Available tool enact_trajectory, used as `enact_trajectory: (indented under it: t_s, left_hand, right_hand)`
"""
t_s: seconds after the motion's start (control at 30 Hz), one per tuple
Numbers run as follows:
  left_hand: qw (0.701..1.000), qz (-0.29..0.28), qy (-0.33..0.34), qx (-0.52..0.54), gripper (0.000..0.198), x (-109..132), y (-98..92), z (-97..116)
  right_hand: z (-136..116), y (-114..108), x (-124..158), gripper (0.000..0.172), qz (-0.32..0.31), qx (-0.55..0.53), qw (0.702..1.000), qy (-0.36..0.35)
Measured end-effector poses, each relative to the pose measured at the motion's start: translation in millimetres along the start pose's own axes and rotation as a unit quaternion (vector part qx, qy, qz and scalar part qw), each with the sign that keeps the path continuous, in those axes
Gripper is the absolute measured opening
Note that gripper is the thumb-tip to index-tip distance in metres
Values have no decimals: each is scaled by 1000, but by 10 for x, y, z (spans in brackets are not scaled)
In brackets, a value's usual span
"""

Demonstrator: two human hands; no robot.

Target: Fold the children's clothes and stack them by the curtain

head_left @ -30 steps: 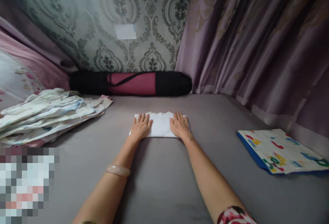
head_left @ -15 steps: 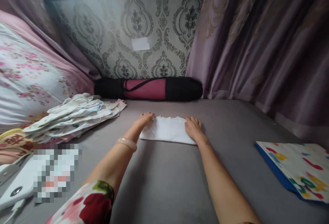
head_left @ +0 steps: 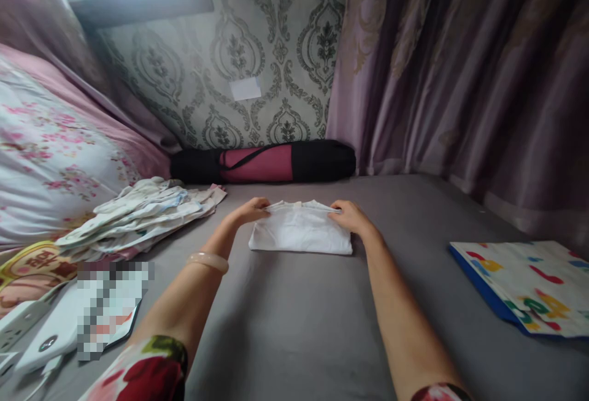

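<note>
A folded white cloth (head_left: 301, 232) lies on the grey bed sheet (head_left: 294, 321) in front of me. My left hand (head_left: 251, 210) pinches the cloth's far left corner, fingers closed on the fabric. My right hand (head_left: 350, 216) grips the far right corner the same way. The far edge of the cloth is lifted a little between both hands. A pale bangle (head_left: 208, 260) sits on my left wrist.
A heap of light printed clothes (head_left: 147, 214) lies at the left, by a flowered quilt (head_left: 50, 162). A black and pink rolled mat bag (head_left: 264, 162) rests along the wall. A colourful bag (head_left: 524, 284) lies at the right. Curtains hang on the right side.
Both hands lay flat on the cloth a second ago; they slid to its far edge and now pinch the corners, raising that edge. The camera view has shifted left.
</note>
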State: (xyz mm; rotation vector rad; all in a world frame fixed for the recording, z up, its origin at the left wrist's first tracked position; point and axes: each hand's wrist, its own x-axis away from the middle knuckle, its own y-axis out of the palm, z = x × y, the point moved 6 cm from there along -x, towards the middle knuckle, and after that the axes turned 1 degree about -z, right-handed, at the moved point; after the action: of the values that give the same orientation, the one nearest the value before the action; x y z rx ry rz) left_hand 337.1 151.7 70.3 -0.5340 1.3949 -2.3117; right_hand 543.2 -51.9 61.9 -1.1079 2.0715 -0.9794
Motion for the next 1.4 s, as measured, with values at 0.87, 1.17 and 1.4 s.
enact_trajectory:
  t_s: [0.87,1.17,1.4]
  left_hand:
    - [968,141,185,-96,33,1149,454,175]
    - [981,78,147,-104,25,1292,550,250]
    - [967,227,70,-95,35,940,590,695]
  right_hand:
    - [-185,72,755,30,-161,78,977,-120]
    - [-172,142,1028,34,-184,146,965,-115]
    - [-784,390,757,49,-26,177,978,-111]
